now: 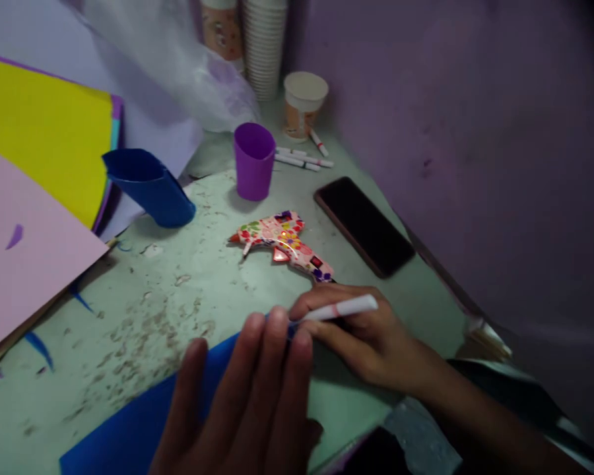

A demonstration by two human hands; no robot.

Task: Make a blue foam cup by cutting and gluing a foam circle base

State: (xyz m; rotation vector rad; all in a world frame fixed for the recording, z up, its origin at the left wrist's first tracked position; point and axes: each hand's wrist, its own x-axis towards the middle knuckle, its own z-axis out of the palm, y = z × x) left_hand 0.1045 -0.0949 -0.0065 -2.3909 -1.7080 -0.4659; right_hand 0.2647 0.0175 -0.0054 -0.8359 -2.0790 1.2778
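Note:
A sheet of blue paper (129,422) lies at the near edge of the table. My left hand (257,396) rests flat over it, fingers stretched out and slightly apart. Close to those fingertips, my right hand (371,340) grips a white marker (341,308) with a red band. The marker's tip meets the blue paper's edge area, partly hidden by the left fingers. Just beyond the right hand lies a flower-patterned glue gun (282,241), its orange nozzle pointing left.
A purple paper cup (255,165) and a curled blue paper piece (151,188) stand farther back. On the right lies a phone (365,226). Several markers (301,159) are near a paper cup (304,109) and stacked cups (264,49). Pink sheet (39,264) and yellow sheet (44,125) cover the left.

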